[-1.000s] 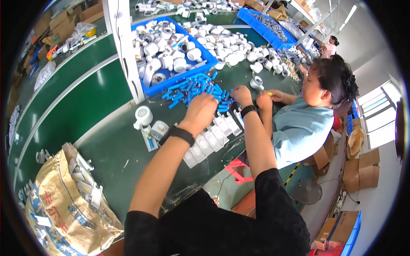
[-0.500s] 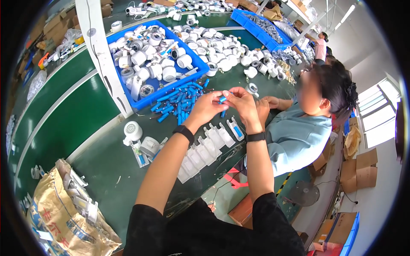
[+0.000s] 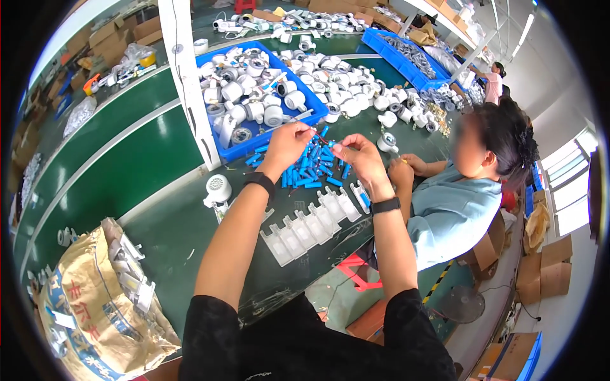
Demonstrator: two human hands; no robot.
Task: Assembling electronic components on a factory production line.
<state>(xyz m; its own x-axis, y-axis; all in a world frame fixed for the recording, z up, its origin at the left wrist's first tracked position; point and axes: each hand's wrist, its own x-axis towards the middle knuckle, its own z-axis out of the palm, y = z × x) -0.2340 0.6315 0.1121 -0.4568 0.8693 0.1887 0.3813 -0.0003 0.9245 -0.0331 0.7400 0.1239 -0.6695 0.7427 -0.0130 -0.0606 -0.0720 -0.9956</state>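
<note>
Both hands were raised over the dark green bench point(image 3: 146, 159), close together but not touching. The left hand point(image 3: 289, 141) had its fingers curled and pinched shut on one end of a small blue cylindrical cell with thin wires point(image 3: 321, 134), and the right hand point(image 3: 358, 155) was closed in the same pinching way at the other end, so the piece hung between the two (the wires themselves were too fine to follow). Each wrist carried a black band. Directly below the hands lay a loose heap of small blue cylindrical cells point(image 3: 309, 170) on the bench, and nearer the person's body stood a slanting row of white plastic housings point(image 3: 311, 222), set side by side. A single round white plastic fan part point(image 3: 218, 188) stood to the left of that row, just beside the left forearm. Beyond the left hand sat a blue plastic bin point(image 3: 298, 89) filled with white and grey round parts, with a white upright post point(image 3: 190, 82) at its left edge. A tan woven sack point(image 3: 82, 311) holding white pieces lay at the lower left. To the right a seated co-worker in a light blue shirt point(image 3: 451, 216) had both hands on the bench.
</note>
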